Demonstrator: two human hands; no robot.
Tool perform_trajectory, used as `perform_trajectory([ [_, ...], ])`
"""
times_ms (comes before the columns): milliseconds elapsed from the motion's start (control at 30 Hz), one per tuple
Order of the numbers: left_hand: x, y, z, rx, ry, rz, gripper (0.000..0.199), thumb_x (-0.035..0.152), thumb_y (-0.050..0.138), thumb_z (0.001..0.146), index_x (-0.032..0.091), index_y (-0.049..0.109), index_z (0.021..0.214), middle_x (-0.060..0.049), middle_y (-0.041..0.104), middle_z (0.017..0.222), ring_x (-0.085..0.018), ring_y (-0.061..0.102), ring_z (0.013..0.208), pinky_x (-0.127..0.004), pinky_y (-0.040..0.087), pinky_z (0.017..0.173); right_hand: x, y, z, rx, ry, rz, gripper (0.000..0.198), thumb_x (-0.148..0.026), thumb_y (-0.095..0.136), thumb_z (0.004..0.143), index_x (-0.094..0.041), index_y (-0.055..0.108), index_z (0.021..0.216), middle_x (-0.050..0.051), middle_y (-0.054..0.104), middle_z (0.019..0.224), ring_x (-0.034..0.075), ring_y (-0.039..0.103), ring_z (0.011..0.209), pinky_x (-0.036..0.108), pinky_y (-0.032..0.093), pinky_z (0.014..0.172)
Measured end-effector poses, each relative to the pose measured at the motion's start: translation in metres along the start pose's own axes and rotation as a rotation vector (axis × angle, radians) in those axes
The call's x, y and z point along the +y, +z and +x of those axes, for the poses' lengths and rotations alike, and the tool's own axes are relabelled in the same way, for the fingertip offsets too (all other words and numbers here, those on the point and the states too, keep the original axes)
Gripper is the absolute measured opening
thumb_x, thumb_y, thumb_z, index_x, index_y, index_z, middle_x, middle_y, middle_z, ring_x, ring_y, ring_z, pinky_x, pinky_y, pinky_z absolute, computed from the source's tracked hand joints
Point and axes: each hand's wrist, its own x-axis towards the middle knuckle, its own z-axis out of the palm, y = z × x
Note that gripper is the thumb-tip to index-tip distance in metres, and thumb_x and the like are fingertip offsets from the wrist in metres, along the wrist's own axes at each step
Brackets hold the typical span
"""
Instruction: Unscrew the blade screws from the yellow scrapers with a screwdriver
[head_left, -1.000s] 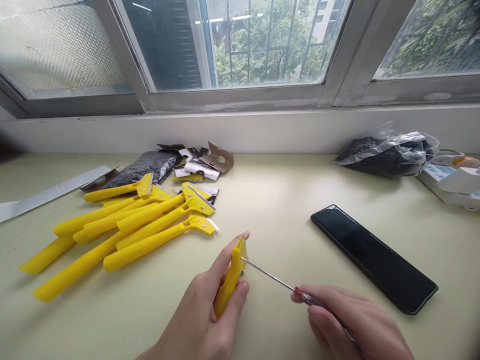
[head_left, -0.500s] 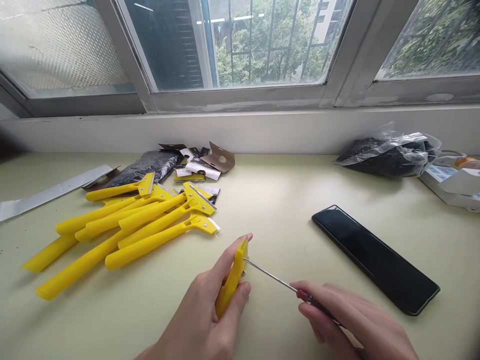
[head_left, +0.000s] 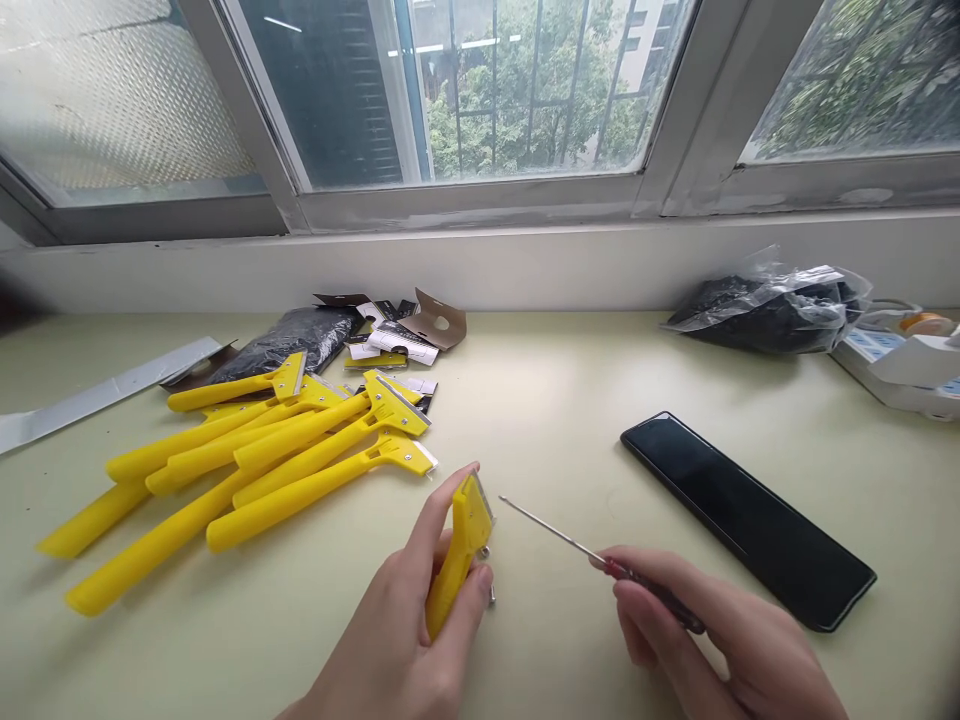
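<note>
In my left hand (head_left: 409, 620) is a yellow scraper (head_left: 463, 535), its head upright and turned toward the right, with a metal blade edge along the top right side. My fingers wrap round its handle. Small metal screws (head_left: 492, 595) show beside my left thumb; whether they lie on the table I cannot tell. My right hand (head_left: 712, 630) grips a screwdriver (head_left: 555, 532) with a thin metal shaft and a dark and red handle. Its tip points left and stands a little apart from the scraper head.
Several yellow scrapers (head_left: 300, 465) lie piled at left. Behind them are a dark plastic-wrapped pack (head_left: 289, 340) and torn cardboard packaging (head_left: 439, 320). A black phone (head_left: 750, 520) lies at right. Farther back are a clear bag with dark contents (head_left: 772, 310) and a white power strip (head_left: 900, 370).
The screwdriver tip has come away from the scraper head, as my right hand moved slightly right. My left hand has turned the scraper so more of its head face shows.
</note>
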Motion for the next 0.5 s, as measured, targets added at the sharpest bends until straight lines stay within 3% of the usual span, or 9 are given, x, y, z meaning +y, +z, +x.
perform_trajectory([
  [67,0.001,-0.002,0.002,0.006,-0.009,0.006,0.060,0.045,0.051,0.100,0.028,0.037,0.156,0.001,0.060,0.079,-0.014,0.057,0.071,-0.025,0.056,0.083,0.000,-0.001,0.001,-0.073,0.279,0.167,0.021,-0.041,0.052,0.097,-0.026,0.064,0.105,-0.007,0.058,0.058,0.001,0.054,0.051,0.009,0.042,0.051],
  [167,0.001,-0.007,0.006,-0.046,-0.027,0.025,0.062,0.048,0.051,0.100,0.028,0.036,0.157,-0.001,0.061,0.084,-0.017,0.063,0.087,-0.027,0.057,0.087,-0.007,-0.003,0.009,-0.120,0.656,0.381,0.046,-0.064,0.047,0.092,-0.022,0.059,0.105,-0.006,0.051,0.055,0.003,0.045,0.050,0.015,0.034,0.051],
  [233,-0.002,-0.010,0.008,-0.055,-0.050,0.016,0.062,0.051,0.051,0.100,0.030,0.037,0.156,-0.004,0.065,0.096,-0.019,0.064,0.101,-0.032,0.056,0.095,-0.013,-0.005,0.017,-0.134,0.754,0.470,0.053,-0.071,0.046,0.089,-0.021,0.054,0.106,-0.007,0.047,0.055,0.003,0.040,0.050,0.017,0.030,0.052],
  [333,-0.009,-0.018,0.010,0.007,-0.076,-0.059,0.068,0.060,0.057,0.094,0.031,0.040,0.153,-0.009,0.063,0.125,-0.024,0.062,0.116,-0.034,0.058,0.095,-0.016,-0.006,0.025,-0.143,0.756,0.557,0.056,-0.073,0.042,0.090,-0.021,0.049,0.106,-0.008,0.045,0.054,0.003,0.037,0.049,0.018,0.028,0.053],
  [367,-0.012,-0.023,0.012,0.034,-0.097,-0.094,0.074,0.063,0.061,0.090,0.030,0.040,0.153,-0.010,0.063,0.126,-0.024,0.064,0.112,-0.031,0.060,0.086,-0.016,-0.006,0.026,-0.137,0.751,0.587,0.055,-0.073,0.040,0.090,-0.021,0.048,0.105,-0.008,0.045,0.053,0.003,0.037,0.049,0.018,0.028,0.053],
  [433,-0.016,-0.034,0.018,0.082,-0.172,-0.157,0.080,0.068,0.060,0.088,0.026,0.039,0.153,-0.009,0.067,0.108,-0.019,0.066,0.082,-0.027,0.060,0.065,-0.015,-0.005,0.029,-0.106,0.743,0.655,0.052,-0.073,0.036,0.092,-0.022,0.044,0.102,-0.009,0.045,0.051,0.003,0.036,0.047,0.016,0.030,0.052],
  [500,-0.014,-0.045,0.030,0.051,-0.152,-0.104,0.080,0.072,0.049,0.092,0.022,0.039,0.153,-0.005,0.067,0.094,-0.013,0.052,0.053,-0.027,0.054,0.050,-0.012,-0.003,0.030,-0.071,0.736,0.726,0.050,-0.072,0.035,0.093,-0.023,0.041,0.097,-0.010,0.045,0.051,0.002,0.036,0.045,0.015,0.030,0.050],
])
